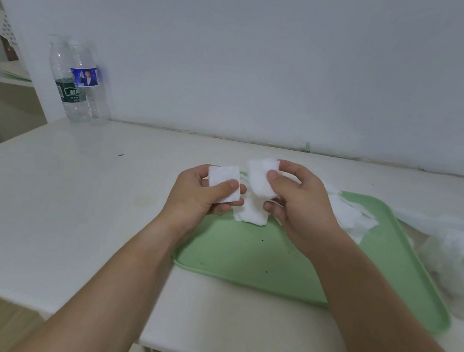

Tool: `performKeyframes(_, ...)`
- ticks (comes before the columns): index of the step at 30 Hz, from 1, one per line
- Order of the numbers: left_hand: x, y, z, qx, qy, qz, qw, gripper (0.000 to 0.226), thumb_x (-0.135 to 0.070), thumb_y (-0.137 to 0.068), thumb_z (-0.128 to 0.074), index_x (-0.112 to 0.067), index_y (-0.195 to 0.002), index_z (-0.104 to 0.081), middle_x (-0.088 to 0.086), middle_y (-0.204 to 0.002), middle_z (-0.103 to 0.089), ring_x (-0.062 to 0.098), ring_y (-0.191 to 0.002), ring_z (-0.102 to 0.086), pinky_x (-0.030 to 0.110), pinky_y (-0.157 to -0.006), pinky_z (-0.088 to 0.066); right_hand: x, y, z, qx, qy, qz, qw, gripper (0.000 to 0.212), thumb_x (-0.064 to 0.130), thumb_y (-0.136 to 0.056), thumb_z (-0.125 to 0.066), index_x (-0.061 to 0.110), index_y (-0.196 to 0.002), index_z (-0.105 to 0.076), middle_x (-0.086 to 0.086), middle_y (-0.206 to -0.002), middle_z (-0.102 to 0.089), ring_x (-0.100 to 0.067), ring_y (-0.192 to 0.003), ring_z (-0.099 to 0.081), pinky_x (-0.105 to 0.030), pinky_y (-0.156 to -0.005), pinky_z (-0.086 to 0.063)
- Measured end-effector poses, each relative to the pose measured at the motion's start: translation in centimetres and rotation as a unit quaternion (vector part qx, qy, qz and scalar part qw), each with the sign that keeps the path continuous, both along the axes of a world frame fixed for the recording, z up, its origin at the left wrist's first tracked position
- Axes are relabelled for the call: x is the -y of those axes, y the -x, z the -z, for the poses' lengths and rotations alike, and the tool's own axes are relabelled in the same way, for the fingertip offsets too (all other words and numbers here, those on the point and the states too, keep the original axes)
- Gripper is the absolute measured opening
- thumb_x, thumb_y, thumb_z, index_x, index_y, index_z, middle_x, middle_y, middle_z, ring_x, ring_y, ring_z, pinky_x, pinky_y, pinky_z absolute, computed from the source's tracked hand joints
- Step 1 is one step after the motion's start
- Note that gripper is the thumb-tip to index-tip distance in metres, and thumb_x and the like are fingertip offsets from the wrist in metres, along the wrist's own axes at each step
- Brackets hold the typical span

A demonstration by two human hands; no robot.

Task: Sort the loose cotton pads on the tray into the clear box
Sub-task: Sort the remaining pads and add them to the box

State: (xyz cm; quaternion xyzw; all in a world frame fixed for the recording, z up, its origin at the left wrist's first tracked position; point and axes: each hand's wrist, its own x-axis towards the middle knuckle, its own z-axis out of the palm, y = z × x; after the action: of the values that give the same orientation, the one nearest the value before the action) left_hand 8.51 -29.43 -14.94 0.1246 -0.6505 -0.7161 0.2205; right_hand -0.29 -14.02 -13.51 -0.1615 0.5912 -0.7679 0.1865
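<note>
My left hand (203, 198) holds a small stack of white square cotton pads (222, 178) between thumb and fingers, above the left end of the green tray (259, 260). My right hand (298, 203) pinches another bunch of pads (260, 179) beside it. More loose pads (251, 214) lie on the tray under my hands, and others (347, 215) lie behind my right hand. At the right edge, a see-through white mass (458, 259) sits beside the tray; I cannot tell whether it is the clear box.
Two clear plastic water bottles (82, 83) stand at the back left against the wall. The white table (65, 185) ends near me at its front edge. A shelf with a plate (14, 70) lies far left.
</note>
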Motion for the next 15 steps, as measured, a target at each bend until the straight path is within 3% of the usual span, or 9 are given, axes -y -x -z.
performKeyframes(3, 0.06, 0.16, 0.39, 0.008, 0.003, 0.006, 1.000, 0.017, -0.013, -0.099, -0.064, -0.006, -0.113, -0.070, 0.009, -0.095, -0.079, 0.022, -0.085, -0.077, 0.021, -0.063, -0.058, -0.33, 0.14, -0.06, 0.027, 0.071, -0.076, 0.994, 0.034, 0.002, -0.095, -0.062, 0.007, -0.129, -0.057, -0.013, -0.115, -0.072, -0.024, -0.092, -0.073, -0.028, -0.071, -0.057)
performKeyframes(8, -0.24, 0.26, 0.35, 0.011, 0.007, 0.036, 0.999, 0.021, -0.016, -0.103, -0.058, -0.006, -0.114, -0.072, 0.006, -0.098, -0.078, 0.016, -0.090, -0.075, 0.021, -0.069, -0.058, -0.30, -0.08, 0.21, -0.020, 0.002, -0.126, 0.992, 0.028, 0.006, -0.094, -0.064, 0.004, -0.123, -0.064, -0.012, -0.113, -0.074, -0.023, -0.101, -0.072, -0.030, -0.082, -0.057)
performKeyframes(15, -0.78, 0.08, -0.09, 0.021, -0.028, 0.106, 0.994, 0.025, -0.010, -0.102, -0.052, -0.008, -0.118, -0.072, 0.012, -0.109, -0.077, 0.028, -0.102, -0.074, 0.027, -0.077, -0.063, 0.14, -0.19, 0.56, -0.049, -0.057, -0.042, 0.996, 0.021, 0.004, -0.085, -0.076, 0.005, -0.105, -0.069, -0.012, -0.093, -0.077, -0.020, -0.082, -0.075, -0.026, -0.065, -0.057)
